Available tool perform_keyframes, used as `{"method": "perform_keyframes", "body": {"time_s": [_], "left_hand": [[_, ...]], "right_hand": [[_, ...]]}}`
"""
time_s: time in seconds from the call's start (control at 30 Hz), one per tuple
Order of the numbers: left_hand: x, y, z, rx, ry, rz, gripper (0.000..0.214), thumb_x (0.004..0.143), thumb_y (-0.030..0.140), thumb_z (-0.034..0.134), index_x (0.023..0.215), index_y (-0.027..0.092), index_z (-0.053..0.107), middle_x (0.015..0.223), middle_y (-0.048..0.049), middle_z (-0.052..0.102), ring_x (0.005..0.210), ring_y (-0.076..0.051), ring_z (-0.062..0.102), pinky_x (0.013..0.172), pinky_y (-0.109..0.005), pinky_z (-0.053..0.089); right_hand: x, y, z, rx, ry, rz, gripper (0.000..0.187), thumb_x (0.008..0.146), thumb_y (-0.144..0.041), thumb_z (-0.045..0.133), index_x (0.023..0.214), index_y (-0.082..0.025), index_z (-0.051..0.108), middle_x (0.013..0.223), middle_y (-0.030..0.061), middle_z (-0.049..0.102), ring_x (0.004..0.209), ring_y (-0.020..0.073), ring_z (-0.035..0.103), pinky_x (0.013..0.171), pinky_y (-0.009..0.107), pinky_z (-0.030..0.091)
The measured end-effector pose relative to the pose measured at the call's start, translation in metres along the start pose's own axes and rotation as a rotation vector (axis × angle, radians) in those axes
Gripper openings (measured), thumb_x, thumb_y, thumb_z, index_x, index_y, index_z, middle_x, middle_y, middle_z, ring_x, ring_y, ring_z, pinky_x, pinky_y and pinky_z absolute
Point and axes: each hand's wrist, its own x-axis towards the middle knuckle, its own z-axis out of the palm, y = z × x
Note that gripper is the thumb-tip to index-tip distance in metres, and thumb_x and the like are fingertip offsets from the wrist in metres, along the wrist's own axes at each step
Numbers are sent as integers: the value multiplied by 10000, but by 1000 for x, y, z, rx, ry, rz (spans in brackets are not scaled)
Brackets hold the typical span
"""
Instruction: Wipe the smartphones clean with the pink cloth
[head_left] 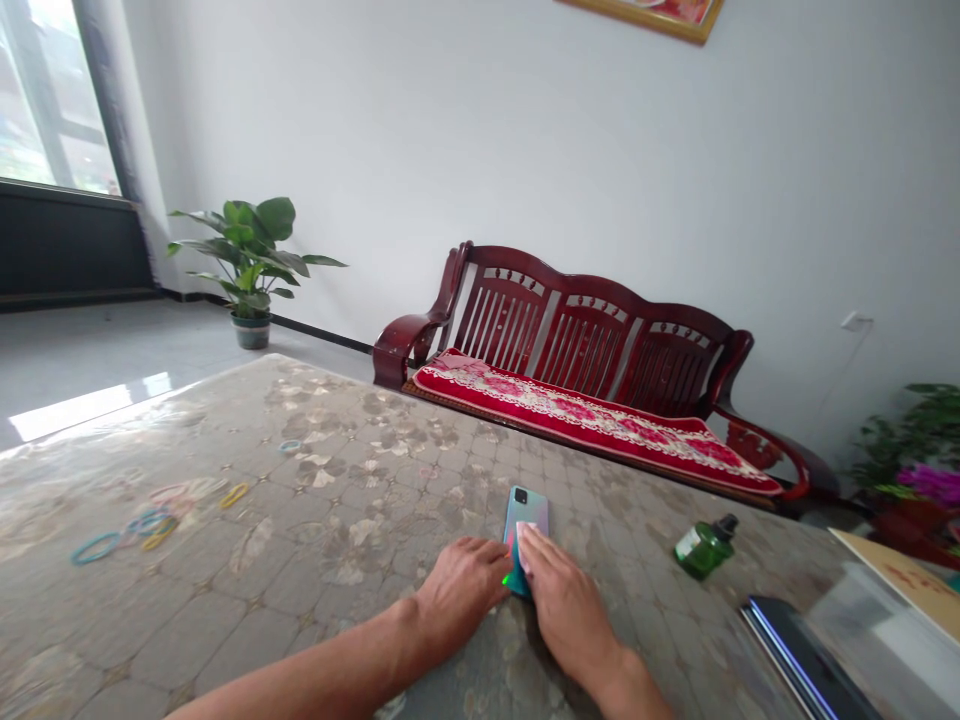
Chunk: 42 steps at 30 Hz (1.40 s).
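Observation:
A smartphone (534,506) with a shiny blue-green back lies face down on the table, its square camera block at the far end. My left hand (463,588) is at its left edge, with curled fingers gripping the lower part of the phone. My right hand (564,598) presses a small white wipe (523,543) flat against the back of the phone. The fingers cover most of the wipe and the right lower side of the phone.
To the right stands a green bottle (703,548) with a black cap. Beyond it lie a dark flat device (806,655) and a cardboard box (907,580). Several coloured hair ties (154,522) are at the left. A wooden bench (577,330) stands behind the patterned table (360,580).

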Motion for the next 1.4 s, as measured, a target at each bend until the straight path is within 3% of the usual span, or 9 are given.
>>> {"method": "perform_keyframes", "body": {"time_s": [0.13,0.27,0.4,0.53,0.7,0.97,1.13,1.23,1.4], "left_hand": [[1,2,-2,8,-27,-26,114,943,304,596,972,228,675,1041,-33,707,948,-216,667,868,-303,503],[0,-2,-1,15,-18,-20,126,939,320,600,924,225,681,989,-32,714,913,-214,668,845,-298,502],[-1,-7,2,-14,13,17,135,931,339,612,927,226,686,958,-28,715,898,-203,668,839,-279,496],[0,-10,5,-12,38,5,155,915,363,634,885,220,684,899,-14,713,843,-192,671,800,-262,499],[0,-8,3,-26,60,-29,168,917,376,630,882,216,670,907,-11,703,851,-185,666,791,-245,496],[-1,-10,-1,-120,37,-32,133,922,356,621,953,244,684,991,-6,715,941,-190,667,863,-257,482],[0,-8,-7,-118,13,-101,178,882,373,678,986,228,682,976,-12,722,947,-216,674,843,-270,498],[0,-7,-8,-130,16,-65,205,906,374,650,1059,241,680,1034,-20,723,977,-216,673,878,-277,496],[-1,-10,-3,-114,37,24,164,941,346,601,1015,251,711,1086,-24,725,995,-211,677,929,-294,489]], "right_hand": [[-7,-11,-8,7,-23,-7,467,976,-145,325,1402,-184,513,1414,82,542,1334,210,472,1106,402,435],[26,0,-1,18,-30,-14,484,940,-124,373,1395,-201,520,1403,84,554,1309,217,501,1117,436,422],[49,6,4,54,-26,-51,547,910,-80,361,1405,-262,505,1411,33,552,1295,176,514,1131,387,408],[25,-6,-6,48,-44,-30,464,948,-138,362,1368,-192,551,1381,84,576,1288,200,522,1110,394,428],[-15,-19,-24,65,-118,-96,479,966,-153,371,1433,-187,472,1437,77,519,1335,190,469,1131,372,394],[-3,-6,-18,-12,-44,33,432,963,-125,370,1339,-166,577,1393,105,557,1309,224,501,1104,412,433],[-17,-19,-17,-22,-61,-114,498,940,-101,400,1429,-166,474,1437,87,512,1336,204,469,1128,377,407],[-33,-21,-19,-24,-56,-181,511,948,-115,407,1454,-183,439,1448,74,500,1343,199,460,1129,367,405],[-34,-5,-15,-21,-4,-70,485,954,-129,374,1421,-190,488,1421,82,533,1314,203,496,1105,379,434]]}}
